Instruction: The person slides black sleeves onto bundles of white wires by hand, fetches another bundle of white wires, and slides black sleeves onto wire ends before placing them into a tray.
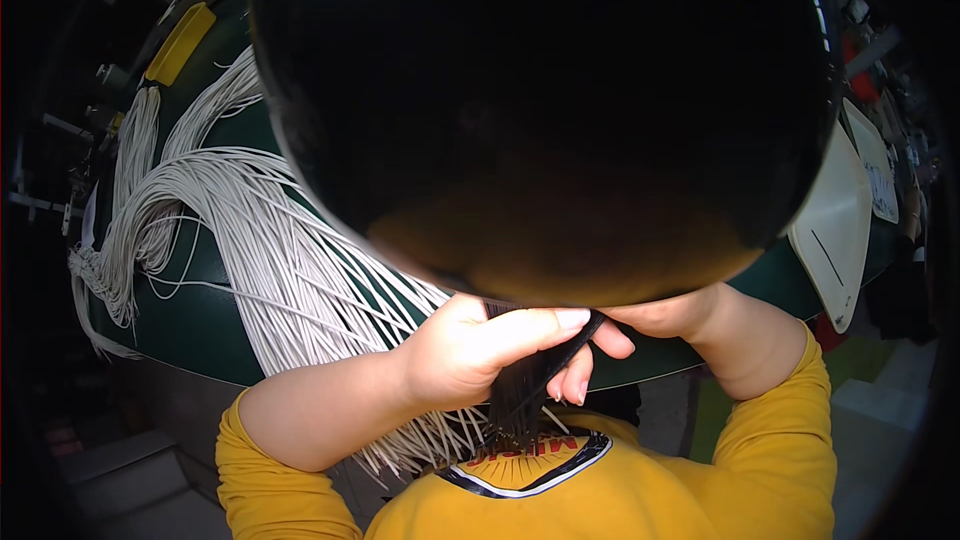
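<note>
A bundle of thin black wires (pixel 520 395) hangs in front of my chest, its lower ends pointing toward me. My left hand (pixel 480 345) is wrapped round it, thumb across the front and fingertips showing past its right side. My right hand (pixel 675 315) is beside it, at the lower rim of a large dark rounded object (pixel 560 140). That object covers the right hand's fingers and the upper part of the bundle, so their grip is hidden. Left of my left hand, a wide spread of white wires (pixel 285 280) runs over the table edge, passing beneath my left forearm.
The green tabletop (pixel 205 325) carries more white wire bundles (pixel 215 105) at the far left, near a yellow tray (pixel 181 44). A white tray (pixel 840 225) with a thin dark strip stands on the right. The dark object blocks the middle of the view.
</note>
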{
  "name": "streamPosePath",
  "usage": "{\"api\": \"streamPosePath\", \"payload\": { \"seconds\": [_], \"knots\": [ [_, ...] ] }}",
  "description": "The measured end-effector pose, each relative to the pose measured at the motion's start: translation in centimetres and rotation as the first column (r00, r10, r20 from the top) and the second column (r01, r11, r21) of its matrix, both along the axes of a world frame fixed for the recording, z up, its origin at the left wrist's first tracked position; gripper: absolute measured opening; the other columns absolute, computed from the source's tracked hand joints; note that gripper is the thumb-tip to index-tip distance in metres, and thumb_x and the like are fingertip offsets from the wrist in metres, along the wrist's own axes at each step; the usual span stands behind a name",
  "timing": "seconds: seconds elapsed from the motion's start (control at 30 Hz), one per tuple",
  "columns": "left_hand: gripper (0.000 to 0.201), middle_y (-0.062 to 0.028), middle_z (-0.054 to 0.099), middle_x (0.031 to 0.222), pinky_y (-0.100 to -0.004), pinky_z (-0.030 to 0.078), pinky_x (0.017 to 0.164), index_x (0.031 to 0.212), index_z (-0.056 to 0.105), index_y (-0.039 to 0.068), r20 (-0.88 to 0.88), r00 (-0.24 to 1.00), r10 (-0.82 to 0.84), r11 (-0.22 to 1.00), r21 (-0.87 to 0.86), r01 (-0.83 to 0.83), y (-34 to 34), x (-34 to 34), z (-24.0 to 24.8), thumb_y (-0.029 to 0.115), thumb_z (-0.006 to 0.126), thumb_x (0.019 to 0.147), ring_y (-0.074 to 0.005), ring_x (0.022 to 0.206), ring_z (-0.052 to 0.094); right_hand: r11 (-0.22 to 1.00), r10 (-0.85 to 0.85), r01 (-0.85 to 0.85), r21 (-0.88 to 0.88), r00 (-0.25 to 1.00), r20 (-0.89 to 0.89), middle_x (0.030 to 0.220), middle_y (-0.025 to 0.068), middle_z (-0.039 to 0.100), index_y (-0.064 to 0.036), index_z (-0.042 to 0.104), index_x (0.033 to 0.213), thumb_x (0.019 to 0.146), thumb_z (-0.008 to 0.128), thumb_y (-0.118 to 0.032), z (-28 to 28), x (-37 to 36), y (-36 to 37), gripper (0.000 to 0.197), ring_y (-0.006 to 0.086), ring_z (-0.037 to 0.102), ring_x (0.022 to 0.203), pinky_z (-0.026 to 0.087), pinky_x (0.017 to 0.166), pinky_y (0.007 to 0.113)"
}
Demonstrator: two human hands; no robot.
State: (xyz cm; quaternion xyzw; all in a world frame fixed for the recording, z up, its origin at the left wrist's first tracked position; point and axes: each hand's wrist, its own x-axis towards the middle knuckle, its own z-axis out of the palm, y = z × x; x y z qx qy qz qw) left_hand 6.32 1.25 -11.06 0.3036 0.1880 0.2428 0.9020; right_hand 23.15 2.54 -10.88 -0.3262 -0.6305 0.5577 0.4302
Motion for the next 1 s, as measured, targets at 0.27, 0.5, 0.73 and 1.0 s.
{"api": "streamPosePath", "payload": {
  "seconds": [0.27,0.5,0.73,1.0],
  "knots": [
    [0.025,-0.0228,0.058,0.089,-0.0239,0.049,0.054,0.102,0.046,-0.009,0.046,0.999,0.010,1.000,0.000,-0.010,-0.2,0.2,-0.1,0.008,0.041,0.084,-0.0171,0.061,0.058,0.978,-0.042,0.048,0.203,0.998,-0.036,0.074,0.0060,0.055,0.0014,0.056,0.079,0.070,0.059,-0.003,-0.1,0.0,0.2,0.010,0.0091,0.052,0.067,0.043,0.058,0.021],
    [0.025,-0.0229,0.058,0.089,-0.0237,0.050,0.054,0.101,0.047,-0.010,0.048,0.998,0.028,1.000,-0.001,-0.028,-0.1,0.1,0.1,0.007,0.041,0.084,-0.0174,0.060,0.059,0.997,-0.004,0.005,0.071,1.000,-0.017,0.075,0.0058,0.055,0.0017,0.056,0.079,0.071,0.062,-0.004,0.2,0.0,0.1,0.011,0.0080,0.052,0.065,0.043,0.056,0.020],
    [0.027,-0.0219,0.059,0.086,-0.0238,0.049,0.052,0.098,0.048,-0.011,0.039,0.995,0.092,0.995,-0.045,-0.090,-0.4,0.3,0.4,0.010,0.040,0.084,-0.0170,0.057,0.058,0.984,0.015,-0.033,-0.173,0.995,-0.103,0.081,0.0067,0.056,0.0021,0.055,0.084,0.075,0.059,-0.004,0.4,0.3,-0.4,0.012,0.0085,0.053,0.068,0.044,0.059,0.021],
    [0.023,-0.0186,0.058,0.078,-0.0235,0.048,0.049,0.092,0.049,-0.008,-0.062,0.986,0.153,0.988,0.023,-0.152,-0.6,0.3,0.4,0.011,0.040,0.085,-0.0171,0.055,0.057,0.992,0.012,0.014,0.128,0.980,-0.200,0.084,0.0074,0.057,0.0021,0.055,0.086,0.076,0.058,-0.004,-2.0,-0.3,0.3,0.012,0.0088,0.054,0.072,0.045,0.062,0.021]
  ]
}}
